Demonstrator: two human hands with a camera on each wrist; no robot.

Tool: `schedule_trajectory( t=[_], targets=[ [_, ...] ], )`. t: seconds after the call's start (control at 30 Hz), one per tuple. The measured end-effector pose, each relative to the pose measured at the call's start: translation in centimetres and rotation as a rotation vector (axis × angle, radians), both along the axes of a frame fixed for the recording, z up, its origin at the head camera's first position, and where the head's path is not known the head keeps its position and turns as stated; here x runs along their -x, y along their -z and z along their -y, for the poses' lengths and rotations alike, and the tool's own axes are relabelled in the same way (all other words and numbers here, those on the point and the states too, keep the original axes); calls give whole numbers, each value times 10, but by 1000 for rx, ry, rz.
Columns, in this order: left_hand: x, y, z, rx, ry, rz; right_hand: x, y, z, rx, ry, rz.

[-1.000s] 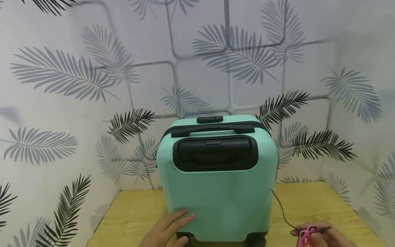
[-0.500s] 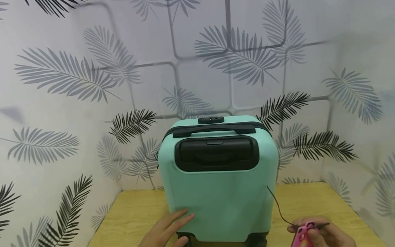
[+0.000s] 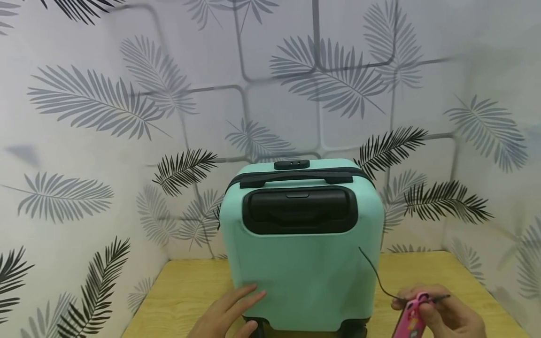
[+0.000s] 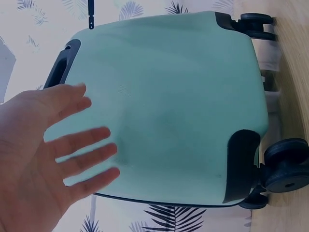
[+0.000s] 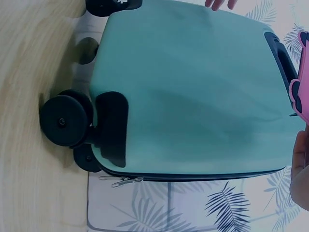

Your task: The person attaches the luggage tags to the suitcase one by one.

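A mint-green hard suitcase (image 3: 302,263) stands upright on a wooden table (image 3: 186,291), black handle recess near its top. My left hand (image 3: 230,312) lies flat with straight fingers against the case's lower front left; the left wrist view shows its open fingers (image 4: 72,145) on the green shell (image 4: 169,106). My right hand (image 3: 444,317) grips a small pink tag (image 3: 410,317) with a thin black cord (image 3: 376,274) looping up toward the case's right edge. In the right wrist view the pink tag (image 5: 300,77) shows at the right border beside the shell (image 5: 193,96).
Leaf-patterned walls (image 3: 105,141) close in the table at the back and both sides. Black caster wheels (image 5: 65,121) sit under the case on the tabletop; another wheel (image 4: 287,166) shows in the left wrist view. A zipper pull (image 5: 118,181) hangs along the case's side seam.
My right hand has lifted the pink tag slightly, and the cord's loop now reaches higher beside the case. The left hand stays against the shell.
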State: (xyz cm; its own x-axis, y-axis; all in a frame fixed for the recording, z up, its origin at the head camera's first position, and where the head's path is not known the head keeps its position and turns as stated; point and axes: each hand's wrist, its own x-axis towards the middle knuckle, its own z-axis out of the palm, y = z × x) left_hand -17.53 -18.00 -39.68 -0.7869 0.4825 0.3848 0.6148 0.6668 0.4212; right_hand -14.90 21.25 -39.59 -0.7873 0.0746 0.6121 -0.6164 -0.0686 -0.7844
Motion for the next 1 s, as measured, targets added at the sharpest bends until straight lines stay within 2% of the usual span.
schedule_trajectory(
  t=[0.1,0.2,0.33,0.47,0.77,1.0],
  targets=[
    [3,-2,-2,-44,-23,-47,0,-4,2,-27,10,-2],
    [7,-6,-4,-69,-34,-144,5,-4,2,-2,-51,-96],
    [9,-10,-7,-88,-30,-210,12,-3,3,60,-156,-216],
    [10,-15,-12,-128,-15,-257,12,-6,7,90,-165,-220],
    [9,-25,-24,-158,-68,-287,16,-13,13,144,-247,-288],
    [7,-31,-27,-165,-79,-296,15,-19,18,138,-205,-256]
  ],
)
